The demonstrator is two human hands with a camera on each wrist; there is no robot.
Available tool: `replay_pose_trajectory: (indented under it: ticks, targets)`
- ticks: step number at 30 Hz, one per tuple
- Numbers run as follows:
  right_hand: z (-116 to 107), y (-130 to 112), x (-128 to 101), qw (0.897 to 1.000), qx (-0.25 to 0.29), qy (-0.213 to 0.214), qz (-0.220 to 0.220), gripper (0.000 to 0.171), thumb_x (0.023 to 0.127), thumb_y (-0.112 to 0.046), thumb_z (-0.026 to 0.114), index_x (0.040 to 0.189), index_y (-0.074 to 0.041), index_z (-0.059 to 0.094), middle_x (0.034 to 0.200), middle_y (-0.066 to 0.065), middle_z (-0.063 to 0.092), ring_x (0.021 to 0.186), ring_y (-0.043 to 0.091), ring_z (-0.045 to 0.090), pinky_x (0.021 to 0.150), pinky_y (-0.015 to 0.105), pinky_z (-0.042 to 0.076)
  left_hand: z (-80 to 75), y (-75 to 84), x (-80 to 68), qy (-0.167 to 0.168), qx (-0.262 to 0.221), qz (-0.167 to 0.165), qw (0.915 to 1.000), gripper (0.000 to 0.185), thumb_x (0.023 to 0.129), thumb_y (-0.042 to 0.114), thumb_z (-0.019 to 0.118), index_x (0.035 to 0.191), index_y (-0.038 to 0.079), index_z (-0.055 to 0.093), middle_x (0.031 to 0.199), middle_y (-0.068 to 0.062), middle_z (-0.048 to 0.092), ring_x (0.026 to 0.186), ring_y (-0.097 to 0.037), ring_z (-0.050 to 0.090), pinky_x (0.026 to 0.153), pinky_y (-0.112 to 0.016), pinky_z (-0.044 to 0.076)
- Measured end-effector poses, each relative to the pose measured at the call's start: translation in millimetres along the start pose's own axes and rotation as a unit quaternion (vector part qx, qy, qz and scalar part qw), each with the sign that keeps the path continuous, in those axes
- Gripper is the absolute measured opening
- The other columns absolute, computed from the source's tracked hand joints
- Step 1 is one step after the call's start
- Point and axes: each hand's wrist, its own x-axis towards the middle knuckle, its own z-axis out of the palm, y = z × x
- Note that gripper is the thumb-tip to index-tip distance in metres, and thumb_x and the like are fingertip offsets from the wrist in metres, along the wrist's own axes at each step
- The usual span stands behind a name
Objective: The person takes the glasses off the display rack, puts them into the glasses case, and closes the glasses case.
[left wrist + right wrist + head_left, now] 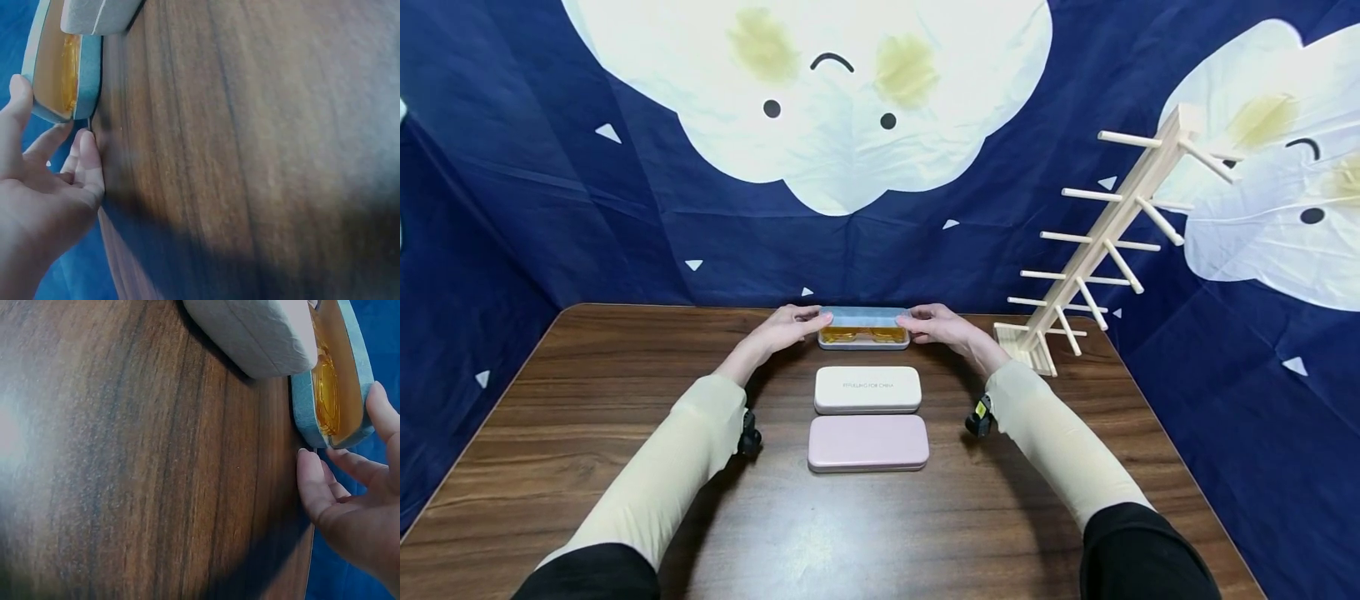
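Flanking oblong blue case [863, 317], amber inside: hands [782, 327] [942, 325], woodgrain table [625, 400].

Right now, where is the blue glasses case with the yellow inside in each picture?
Head: blue glasses case, table's far middle, between both hands.
Left wrist: top left, above the fingers.
Right wrist: top right.
Shared landmark: cream case beside it.

A single line of small dark capitals runs across the lid of the cream case [867, 389], the middle of three cases on the table [587, 400]. Seen upside down from the head camera, the lettering is too small to make out with certainty. No other writing, label or number can be read in any view.
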Motion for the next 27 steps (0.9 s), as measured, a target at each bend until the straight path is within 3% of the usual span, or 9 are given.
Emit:
replay_pose_trajectory:
  ticks: [6,14,20,27]
  targets:
    - [1.7,1.3,-2.0,0.999,-0.032,0.015,-0.005,0.061,0.101,-0.025,0.066,0.152,0.001,0.045,0.149,0.02,0.053,0.126,0.023,0.057,0.111,0.042,0.051,3.4,-6.3,1.6,0.03,0.09,0.017,0.9953,0.08,0.099,0.059,0.058,0.159,0.01,0.039,0.162,-0.026,0.033,0.147,-0.039,0.038,0.124,-0.053,0.032]
    - [3.1,0.8,-7.1,0.996,-0.079,0.032,-0.021,0.07,0.098,-0.026,0.071,0.155,0.001,0.04,0.152,0.021,0.051,0.121,0.025,0.061,0.106,0.036,0.052,1.7,-5.4,-2.1,0.029,0.075,0.017,0.9967,0.081,0.096,0.055,0.065,0.158,0.01,0.039,0.162,-0.026,0.031,0.144,-0.04,0.042,0.123,-0.054,0.033]
    - [4.8,6.7,-6.5,0.992,-0.104,0.051,-0.045,0.065,0.094,-0.02,0.077,0.149,0.001,0.05,0.142,0.021,0.059,0.109,0.023,0.062,0.094,0.027,0.051,3.1,-4.8,-3.9,0.035,0.077,0.025,0.9961,0.079,0.093,0.048,0.073,0.156,0.01,0.043,0.161,-0.026,0.034,0.141,-0.04,0.047,0.121,-0.053,0.036]
    - [9.5,9.5,-2.9,0.988,-0.116,0.08,-0.063,0.063,0.087,-0.011,0.082,0.142,0.003,0.056,0.14,0.021,0.06,0.117,0.029,0.061,0.095,0.026,0.049,4.4,-3.0,-5.4,0.049,0.072,0.024,0.9959,0.08,0.087,0.039,0.082,0.153,0.01,0.049,0.157,-0.025,0.039,0.138,-0.039,0.05,0.119,-0.052,0.038]
